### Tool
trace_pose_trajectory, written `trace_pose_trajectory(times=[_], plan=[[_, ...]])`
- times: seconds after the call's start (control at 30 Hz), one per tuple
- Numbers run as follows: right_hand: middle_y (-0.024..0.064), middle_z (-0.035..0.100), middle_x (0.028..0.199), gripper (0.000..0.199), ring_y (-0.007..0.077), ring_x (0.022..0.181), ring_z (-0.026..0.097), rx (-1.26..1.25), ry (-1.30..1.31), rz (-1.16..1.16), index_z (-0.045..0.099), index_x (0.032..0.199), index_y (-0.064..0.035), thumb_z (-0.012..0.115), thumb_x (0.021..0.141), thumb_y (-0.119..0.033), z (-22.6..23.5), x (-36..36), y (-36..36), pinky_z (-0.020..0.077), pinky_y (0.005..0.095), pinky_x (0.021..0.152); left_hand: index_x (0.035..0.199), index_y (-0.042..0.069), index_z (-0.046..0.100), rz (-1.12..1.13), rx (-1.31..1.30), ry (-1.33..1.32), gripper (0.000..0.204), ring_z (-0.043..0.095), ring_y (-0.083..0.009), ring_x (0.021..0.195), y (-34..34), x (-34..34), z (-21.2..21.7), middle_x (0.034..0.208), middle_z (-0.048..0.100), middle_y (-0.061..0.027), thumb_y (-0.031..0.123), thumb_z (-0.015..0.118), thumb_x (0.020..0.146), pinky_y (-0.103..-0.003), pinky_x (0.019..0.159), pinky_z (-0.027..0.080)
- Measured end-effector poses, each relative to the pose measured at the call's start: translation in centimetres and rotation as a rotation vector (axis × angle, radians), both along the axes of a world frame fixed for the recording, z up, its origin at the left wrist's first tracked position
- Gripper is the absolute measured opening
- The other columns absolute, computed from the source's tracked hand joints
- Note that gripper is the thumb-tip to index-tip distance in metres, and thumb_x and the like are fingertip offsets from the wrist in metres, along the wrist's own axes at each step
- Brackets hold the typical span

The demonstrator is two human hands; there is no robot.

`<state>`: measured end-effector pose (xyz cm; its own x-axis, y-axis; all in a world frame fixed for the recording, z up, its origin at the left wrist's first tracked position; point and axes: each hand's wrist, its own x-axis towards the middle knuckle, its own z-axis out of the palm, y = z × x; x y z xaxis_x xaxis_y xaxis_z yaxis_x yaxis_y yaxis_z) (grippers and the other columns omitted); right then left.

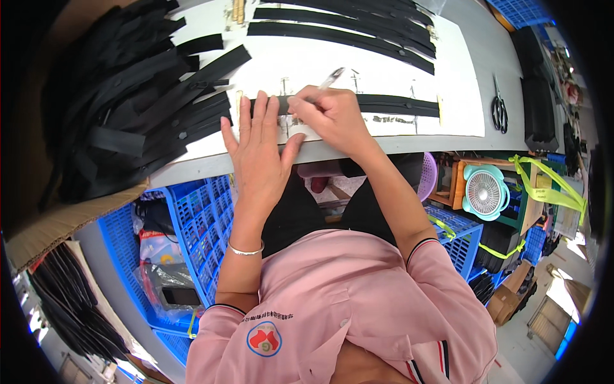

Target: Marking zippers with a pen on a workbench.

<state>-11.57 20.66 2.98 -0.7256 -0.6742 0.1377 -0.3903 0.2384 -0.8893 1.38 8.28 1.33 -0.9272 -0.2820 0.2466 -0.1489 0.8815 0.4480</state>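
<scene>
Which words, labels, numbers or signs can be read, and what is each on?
Wording isn't copied here; only its place.
Pink shirt: dark lettering beside a round blue-rimmed badge with red shapes.
Yellow-green strap: dark print, too small to read.
White sheet by the pen: dark marks, too smudged to read.
White bag in blue crate: coloured print, too small to read.
</scene>
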Motion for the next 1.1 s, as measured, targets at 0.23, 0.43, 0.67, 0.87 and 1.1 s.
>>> trace_pose_trajectory(times=[0.23, 0.43, 0.67, 0.87, 1.1], plan=[[0.0017, 0.070, 0.068, 0.020, 0.0022, 0.058, 0.054, -0.195, 0.097, -0.429, 0.077, 0.092, 0.0008, 0.067, 0.098, -0.016, 0.5, -2.5, 5.8, 0.0403, 0.0213, 0.051, 0.151, 0.003, 0.045, 0.002, -0.034, -0.007, 0.067, 0.030, -0.0365, 0.153, 0.1, 0.1, 0.2, 0.159, 0.043, -0.0159, 0.034, 0.070, 0.096, -0.061, 0.123, 0.010], [0.0017, 0.072, 0.082, 0.026, 0.0030, 0.062, 0.054, -0.020, 0.066, -0.403, 0.076, 0.091, 0.0047, 0.065, 0.101, -0.017, -0.7, -3.2, 7.2, 0.0390, 0.0211, 0.055, 0.154, 0.004, 0.042, -0.009, -0.043, 0.013, 0.070, 0.029, -0.0369, 0.154, -0.1, -0.1, -0.4, 0.161, 0.041, -0.0160, 0.035, 0.069, 0.096, -0.063, 0.123, 0.008], [0.0027, 0.066, 0.063, 0.021, 0.0060, 0.053, 0.054, -0.047, 0.161, -0.412, 0.077, 0.090, -0.0018, 0.071, 0.096, -0.021, -1.7, -3.5, 7.0, 0.0417, 0.0247, 0.050, 0.158, 0.012, 0.041, -0.138, 0.076, 0.063, 0.069, 0.026, -0.0328, 0.155, 4.7, -2.1, 0.8, 0.164, 0.039, -0.0120, 0.035, 0.067, 0.098, -0.061, 0.123, -0.002], [0.0049, 0.068, 0.064, 0.021, 0.0137, 0.051, 0.059, 0.003, 0.325, -0.385, 0.077, 0.086, -0.0044, 0.072, 0.094, -0.023, -2.1, -3.7, 6.9, 0.0436, 0.0281, 0.050, 0.144, 0.006, 0.057, -0.178, 0.069, 0.062, 0.058, 0.043, -0.0305, 0.143, 6.5, -3.2, 0.1, 0.150, 0.054, -0.0090, 0.035, 0.069, 0.096, -0.066, 0.121, 0.004], [0.0054, 0.070, 0.067, 0.023, 0.0163, 0.051, 0.060, -0.059, 0.300, -0.425, 0.075, 0.078, -0.0026, 0.073, 0.092, -0.021, -1.6, -3.3, 6.9, 0.0444, 0.0298, 0.050, 0.141, 0.007, 0.060, -0.167, 0.050, 0.069, 0.054, 0.045, -0.0295, 0.142, 6.7, -3.3, -0.1, 0.148, 0.056, -0.0076, 0.032, 0.071, 0.094, -0.065, 0.121, 0.006]])
